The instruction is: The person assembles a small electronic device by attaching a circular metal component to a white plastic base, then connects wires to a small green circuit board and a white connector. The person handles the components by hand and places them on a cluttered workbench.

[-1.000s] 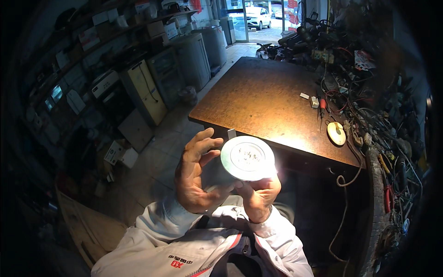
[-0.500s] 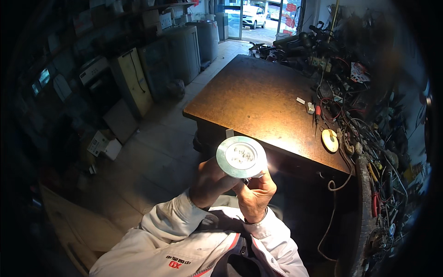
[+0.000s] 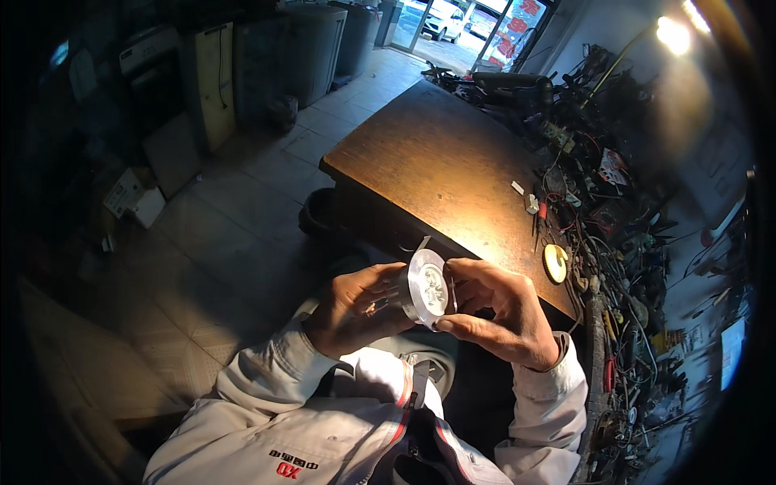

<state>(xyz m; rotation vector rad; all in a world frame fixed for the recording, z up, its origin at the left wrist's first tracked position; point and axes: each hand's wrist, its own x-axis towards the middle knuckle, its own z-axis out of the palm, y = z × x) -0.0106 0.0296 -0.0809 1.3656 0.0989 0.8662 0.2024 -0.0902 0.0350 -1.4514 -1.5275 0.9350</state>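
Between my two hands, over my lap near the table's front edge, is a round recessed LED downlight (image 3: 434,292). It has a silver rim, a clear face with a few LED lenses, and a thin metal clip sticking up at its top. My left hand (image 3: 356,307) is closed around the finned body behind the rim; part of that body is hidden by the fingers. With thumb below and fingers above, my right hand (image 3: 503,311) grips the rim from the right. The lit face is turned to the right.
A wooden table (image 3: 428,162) stands ahead. On its right side lie a small white block (image 3: 531,204), a red-handled tool (image 3: 541,213) and a yellow round coil (image 3: 556,263). Tangled wires and tools (image 3: 614,267) crowd the right. A lamp (image 3: 672,35) glows at upper right.
The downlight has turned from facing up to facing right. My right hand has moved from beneath it to its right rim. My head view has shifted, bringing the lamp into sight.
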